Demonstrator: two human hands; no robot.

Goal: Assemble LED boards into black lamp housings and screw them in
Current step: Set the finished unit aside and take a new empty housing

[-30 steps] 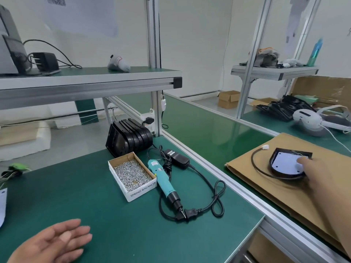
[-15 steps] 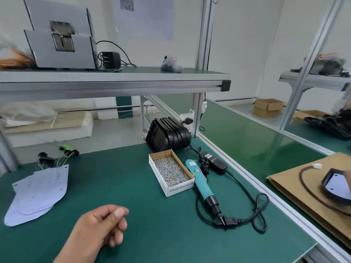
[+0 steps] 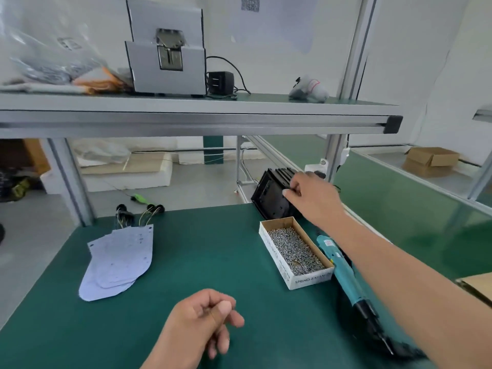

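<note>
A stack of black lamp housings (image 3: 271, 201) stands on edge at the back of the green table (image 3: 202, 251). My right hand (image 3: 311, 195) reaches across to it, with the fingers over the top edges and the thumb on the front housing's face, gripping it. My left hand (image 3: 205, 320) hovers low over the near table, loosely curled and holding nothing. White LED boards (image 3: 119, 259) lie fanned in a pile at the left. A cardboard box of screws (image 3: 277, 258) sits under my right forearm, with a teal electric screwdriver (image 3: 343, 272) beside it.
Wires with black connectors (image 3: 133, 211) lie behind the boards. An aluminium shelf (image 3: 186, 115) hangs overhead at the back, carrying a grey machine (image 3: 167, 49). A brown cardboard sheet's corner (image 3: 476, 286) shows at the right edge on the neighbouring bench.
The view swung left from the neighbouring bench. My right hand left the assembled lamp on the cardboard and came over to the housing stack. My left hand curled from flat.
</note>
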